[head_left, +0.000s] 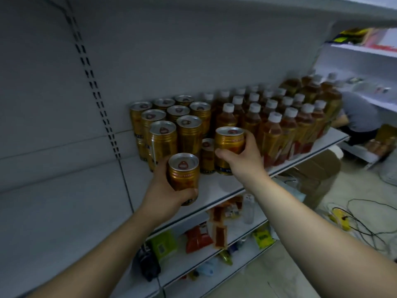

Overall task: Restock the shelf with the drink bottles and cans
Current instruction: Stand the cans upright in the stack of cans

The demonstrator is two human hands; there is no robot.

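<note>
My left hand (163,194) grips a gold can (183,175) just above the front of the white shelf (232,186). My right hand (242,155) grips a second gold can (229,140), upright on top of another can at the right end of the can group. Several gold cans (169,125) stand stacked two high at the back left of the shelf. To their right stand several brown drink bottles (285,121) with white caps, in rows reaching the shelf's right end.
A lower shelf (240,235) holds snack packets and a clear bottle. A cardboard box (315,175) sits on the floor under the shelf's right end. Cables and a yellow power strip (341,218) lie on the floor. A crouching person (361,117) works at the far right.
</note>
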